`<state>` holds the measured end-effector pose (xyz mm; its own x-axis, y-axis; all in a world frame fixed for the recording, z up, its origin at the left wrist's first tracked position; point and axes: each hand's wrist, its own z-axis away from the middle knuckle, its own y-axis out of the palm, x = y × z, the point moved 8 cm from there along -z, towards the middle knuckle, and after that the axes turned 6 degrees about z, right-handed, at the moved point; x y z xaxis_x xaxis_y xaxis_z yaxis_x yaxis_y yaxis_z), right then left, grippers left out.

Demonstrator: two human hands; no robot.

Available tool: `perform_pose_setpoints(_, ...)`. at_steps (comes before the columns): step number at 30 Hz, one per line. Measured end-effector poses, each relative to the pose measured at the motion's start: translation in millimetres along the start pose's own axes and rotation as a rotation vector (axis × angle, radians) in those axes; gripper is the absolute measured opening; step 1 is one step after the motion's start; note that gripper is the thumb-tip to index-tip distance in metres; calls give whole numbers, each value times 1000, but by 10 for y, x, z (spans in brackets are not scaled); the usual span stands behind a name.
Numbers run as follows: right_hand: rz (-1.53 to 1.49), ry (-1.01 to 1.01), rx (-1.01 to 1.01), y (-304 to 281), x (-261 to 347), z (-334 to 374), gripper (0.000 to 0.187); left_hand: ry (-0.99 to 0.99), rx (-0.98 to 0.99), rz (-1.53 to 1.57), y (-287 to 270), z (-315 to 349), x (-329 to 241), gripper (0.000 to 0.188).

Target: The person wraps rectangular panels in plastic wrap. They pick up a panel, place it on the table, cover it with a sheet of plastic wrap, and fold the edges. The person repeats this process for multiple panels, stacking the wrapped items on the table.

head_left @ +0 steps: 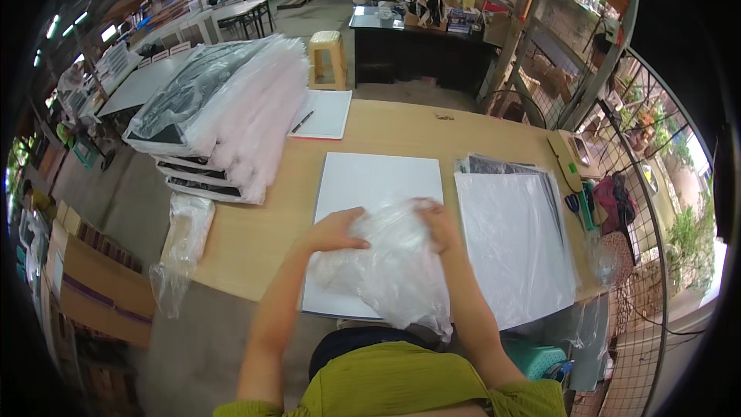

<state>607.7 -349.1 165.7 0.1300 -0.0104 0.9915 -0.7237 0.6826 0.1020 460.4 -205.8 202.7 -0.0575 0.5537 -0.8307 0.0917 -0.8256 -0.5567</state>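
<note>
A crumpled clear plastic bag (394, 262) is bunched up between my two hands, over a white rectangular panel (378, 174) that lies on the table in front of me. My left hand (336, 232) has its thumb and fingers around the bag's left side. On the other side, my right hand (438, 225) grips the bag near its upper right edge, with the fingers curled in. The bag hangs down over the panel's near edge toward my body and hides much of the panel's lower right part.
Plastic-wrapped panels (513, 239) lie to the right. A tall stack of wrapped panels (231, 108) stands at the left, with a packet of plastic bags (189, 224) nearer. A white pad (328, 112) bears a pen (302, 123). Scissors (572, 204) lie at the right edge.
</note>
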Motion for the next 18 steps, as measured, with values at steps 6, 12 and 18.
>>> perform_pose_setpoints(6, -222, -69, -370, -1038, -80, 157, 20, -382, -6, 373, -344, 426, 721, 40)
perform_pose_setpoints(12, -371, -87, -476, -1418, -234, 316, 31, -158, -466, 1121, -52, 443, 1046, 34)
perform_pose_setpoints(18, -299, -23, -703, -1769, -728, 420, 36, -30, -575, 1418, 515, 294, 844, 24)
